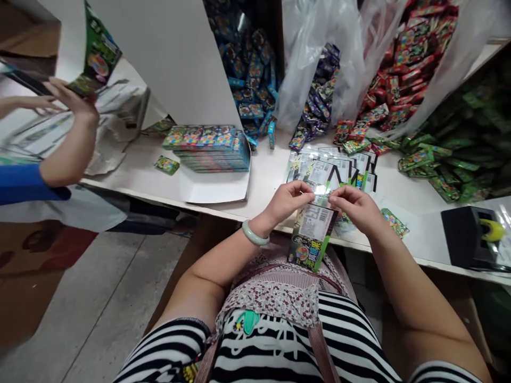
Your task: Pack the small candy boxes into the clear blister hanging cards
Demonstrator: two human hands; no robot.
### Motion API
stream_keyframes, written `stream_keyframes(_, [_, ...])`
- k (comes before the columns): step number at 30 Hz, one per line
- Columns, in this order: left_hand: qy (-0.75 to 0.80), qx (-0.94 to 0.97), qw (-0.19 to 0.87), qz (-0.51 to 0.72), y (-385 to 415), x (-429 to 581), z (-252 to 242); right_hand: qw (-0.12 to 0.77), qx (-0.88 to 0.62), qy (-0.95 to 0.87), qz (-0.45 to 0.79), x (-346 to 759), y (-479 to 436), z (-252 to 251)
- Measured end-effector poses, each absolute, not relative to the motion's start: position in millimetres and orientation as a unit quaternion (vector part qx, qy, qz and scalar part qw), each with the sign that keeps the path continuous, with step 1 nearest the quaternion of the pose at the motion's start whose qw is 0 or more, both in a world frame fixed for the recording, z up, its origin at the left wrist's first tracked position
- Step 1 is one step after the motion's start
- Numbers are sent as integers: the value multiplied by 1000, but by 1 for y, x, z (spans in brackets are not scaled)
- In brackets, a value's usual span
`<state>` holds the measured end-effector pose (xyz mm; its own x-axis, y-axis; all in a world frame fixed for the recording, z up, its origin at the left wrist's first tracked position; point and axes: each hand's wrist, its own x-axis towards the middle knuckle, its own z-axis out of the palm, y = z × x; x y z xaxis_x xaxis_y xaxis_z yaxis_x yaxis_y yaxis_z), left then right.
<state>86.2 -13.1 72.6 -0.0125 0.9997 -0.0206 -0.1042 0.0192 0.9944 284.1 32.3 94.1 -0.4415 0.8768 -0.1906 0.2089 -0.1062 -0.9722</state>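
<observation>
Between my hands hangs a flat printed package (pixel 309 242), black, green and white with a barcode panel and a shiny see-through top. My left hand (pixel 290 201) pinches its upper left side between thumb and finger, a pale bangle on the wrist. On the upper right, my right hand (pixel 358 208) pinches the same package with its fingertips. Its lower half hangs past the table edge in front of my apron. Just beyond my fingers, several similar flat packages (pixel 361 159) lie overlapping on the white table (pixel 263 183). What is inside the held package cannot be made out.
Small boxes lie heaped at the back: blue (pixel 253 80), purple (pixel 319 101), red (pixel 415 58) and green (pixel 455 159). A white tray (pixel 217 189) holds stacked boxes. A tape dispenser (pixel 467 239) stands right. At left, a co-worker's hand (pixel 75 101) holds a green printed sheet.
</observation>
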Motion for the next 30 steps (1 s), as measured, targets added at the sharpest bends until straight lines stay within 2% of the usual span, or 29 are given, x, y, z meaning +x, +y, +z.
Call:
stream_keyframes(7, [491, 466, 541, 500, -14, 81, 73, 270, -428, -591, 627, 280, 32, 95])
stream_keyframes(12, [426, 504, 586, 470, -18, 69, 72, 247, -414, -624, 615, 287, 26, 100])
stream_keyframes(16, [401, 529, 583, 468, -24, 63, 67, 248, -426, -617, 613, 292, 20, 99])
stream_keyframes(23, [415, 539, 547, 488, -28, 65, 56, 307, -422, -656, 546, 297, 8, 91])
stream_keyframes(27, [425, 547, 536, 482, -30, 65, 53, 309, -366, -764, 431, 302, 4, 87])
stream_keyframes(30, [436, 546, 532, 479, -31, 68, 51, 307, -374, -773, 410, 301, -1, 78])
